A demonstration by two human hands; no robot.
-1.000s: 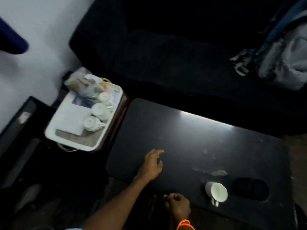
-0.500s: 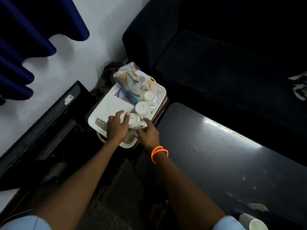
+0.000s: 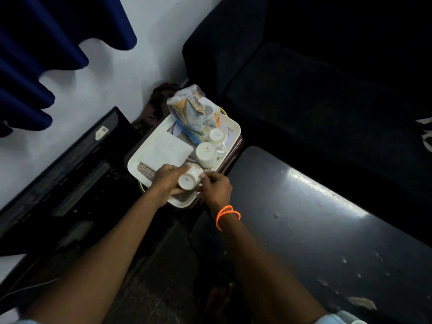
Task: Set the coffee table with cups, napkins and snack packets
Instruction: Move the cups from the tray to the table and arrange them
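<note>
Cup (image 3: 189, 179) and hands have changed their relation in the last half second: where both hands were only reaching onto the nearest cup as it sat upside down in the tray (image 3: 149, 149), the cup is now tipped off the tray floor, its base turned toward the camera. The left hand (image 3: 166, 179) has its fingers wrapped round the cup's left side and underneath, and the right hand (image 3: 216, 187), the one with the orange bracelet (image 3: 228, 215), pinches the cup's right edge with fingers drawn together, probably at the handle, though that part is hidden.

Just beyond the fingertips, two more cups (image 3: 205, 153) stand upside down, touching or nearly so. Further beyond lie the snack packets (image 3: 190, 111) in a clear bag, and to the left of the left fingers the folded white napkins (image 3: 164, 149).

To my reading, the lift means a further cup is on its way to the coffee table (image 3: 327, 230), which lies to the right of the right hand. Turning the cup upright remains to be done, and napkins and snacks look untouched.
</note>
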